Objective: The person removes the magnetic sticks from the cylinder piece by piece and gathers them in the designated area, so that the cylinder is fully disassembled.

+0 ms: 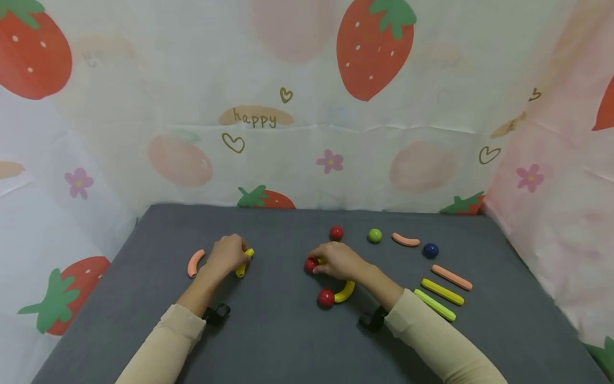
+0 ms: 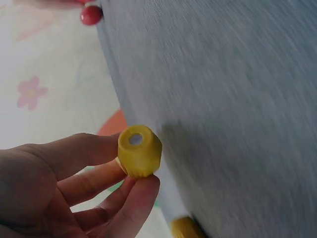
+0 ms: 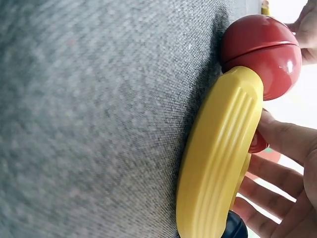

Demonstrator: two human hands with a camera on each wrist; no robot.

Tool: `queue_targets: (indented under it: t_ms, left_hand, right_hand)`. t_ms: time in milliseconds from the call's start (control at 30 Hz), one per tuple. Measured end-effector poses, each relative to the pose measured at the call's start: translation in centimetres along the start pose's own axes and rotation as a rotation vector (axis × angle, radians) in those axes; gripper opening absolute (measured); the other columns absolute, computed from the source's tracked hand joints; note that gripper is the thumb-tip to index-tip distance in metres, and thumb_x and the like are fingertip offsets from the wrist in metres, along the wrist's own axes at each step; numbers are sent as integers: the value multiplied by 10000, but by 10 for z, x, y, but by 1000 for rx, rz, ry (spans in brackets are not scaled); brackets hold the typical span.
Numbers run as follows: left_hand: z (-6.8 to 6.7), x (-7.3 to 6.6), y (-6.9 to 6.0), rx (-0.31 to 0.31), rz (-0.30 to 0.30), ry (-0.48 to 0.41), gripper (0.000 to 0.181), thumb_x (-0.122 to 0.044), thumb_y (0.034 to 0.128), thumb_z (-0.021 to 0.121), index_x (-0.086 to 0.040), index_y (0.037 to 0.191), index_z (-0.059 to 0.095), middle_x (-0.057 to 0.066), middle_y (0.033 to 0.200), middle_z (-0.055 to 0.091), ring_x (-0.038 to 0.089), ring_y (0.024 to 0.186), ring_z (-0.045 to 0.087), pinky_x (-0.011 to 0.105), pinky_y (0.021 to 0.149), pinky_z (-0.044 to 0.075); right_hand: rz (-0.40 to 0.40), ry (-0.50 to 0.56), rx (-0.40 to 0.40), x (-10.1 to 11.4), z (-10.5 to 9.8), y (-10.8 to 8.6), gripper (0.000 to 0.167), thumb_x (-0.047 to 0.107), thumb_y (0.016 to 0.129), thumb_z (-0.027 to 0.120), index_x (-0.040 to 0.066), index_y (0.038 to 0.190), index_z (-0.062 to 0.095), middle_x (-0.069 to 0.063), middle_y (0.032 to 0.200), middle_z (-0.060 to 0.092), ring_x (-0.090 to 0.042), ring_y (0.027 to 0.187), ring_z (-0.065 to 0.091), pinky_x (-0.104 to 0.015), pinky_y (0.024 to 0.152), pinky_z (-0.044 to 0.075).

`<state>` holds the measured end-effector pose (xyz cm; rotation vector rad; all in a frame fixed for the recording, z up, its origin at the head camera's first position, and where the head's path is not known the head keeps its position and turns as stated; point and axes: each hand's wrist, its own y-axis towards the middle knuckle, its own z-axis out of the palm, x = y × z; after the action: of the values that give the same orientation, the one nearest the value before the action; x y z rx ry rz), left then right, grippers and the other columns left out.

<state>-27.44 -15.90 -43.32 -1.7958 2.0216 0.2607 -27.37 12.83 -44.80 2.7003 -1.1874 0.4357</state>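
My left hand [image 1: 224,257] pinches a yellow magnetic rod [image 1: 241,271] between thumb and fingers; in the left wrist view the rod [image 2: 141,157] shows end-on with a silver magnet. Another yellow piece [image 2: 184,228] lies below that hand. At the middle, my right hand [image 1: 341,260] pinches a yellow magnetic rod [image 1: 322,260], mostly hidden by the fingers, against a red ball [image 1: 310,265]. Nearer me, a curved yellow rod [image 1: 344,292] touches a second red ball [image 1: 326,298]; both look large in the right wrist view, the rod [image 3: 220,158] partly covering the hand's work.
Left of my left hand lies a curved salmon rod [image 1: 194,263]. Farther back are a red ball [image 1: 337,233], a green ball [image 1: 375,236], another salmon rod [image 1: 405,240] and a blue ball [image 1: 430,250]. Straight salmon [image 1: 452,278], yellow [image 1: 443,292] and green [image 1: 435,305] rods lie right.
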Motion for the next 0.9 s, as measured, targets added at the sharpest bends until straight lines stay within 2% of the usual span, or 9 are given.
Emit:
queue_targets:
  t_ms: [133, 333, 500, 633, 733, 900]
  left_hand:
    - [-7, 10, -4, -26, -16, 39, 118, -79, 866, 660, -19, 781, 714, 66, 663, 632, 178, 553, 536, 272, 538, 419]
    - [-8, 23, -5, -47, -40, 99, 250, -62, 876, 636, -71, 631, 589, 40, 585, 534, 189, 531, 498, 276, 523, 392]
    - [-6, 31, -6, -96, -52, 115, 286, -43, 892, 627, -79, 622, 541, 68, 601, 524, 211, 523, 507, 284, 502, 391]
    - [-6, 34, -6, -146, -42, 131, 191, -15, 878, 642, -42, 690, 619, 109, 661, 590, 234, 557, 541, 315, 507, 420]
    - [-6, 36, -8, -160, -36, 134, 67, -1, 871, 649, -7, 824, 696, 145, 768, 658, 255, 613, 586, 361, 540, 478]
    - [-6, 38, -9, -148, -36, 129, 109, -2, 878, 640, 23, 953, 716, 181, 890, 693, 284, 685, 627, 404, 597, 528]
  right_hand:
    - [4, 3, -1, 0, 0, 0, 312, 220, 894, 711, 104, 1183, 698, -66, 1156, 703, -217, 1041, 648, -401, 906, 524]
    - [20, 13, 6, 0, 0, 0, 313, 225, 897, 709, 108, 1187, 696, -65, 1144, 701, -212, 1021, 641, -401, 893, 522]
    - [28, 27, 3, -1, 0, -1, 310, 219, 896, 710, 112, 1186, 698, -55, 1143, 702, -204, 1026, 638, -397, 905, 520]
    - [36, 49, -5, -1, -5, -5, 317, 197, 896, 708, 99, 1197, 691, -55, 1148, 703, -207, 1043, 643, -398, 918, 520]
    - [45, 64, -8, -1, -10, -10, 327, 189, 901, 701, 86, 1211, 682, -65, 1169, 695, -216, 1053, 644, -407, 919, 520]
    - [88, 69, -9, -5, -18, -19, 354, 203, 910, 691, 85, 1243, 666, -72, 1216, 678, -238, 1089, 631, -424, 918, 513]
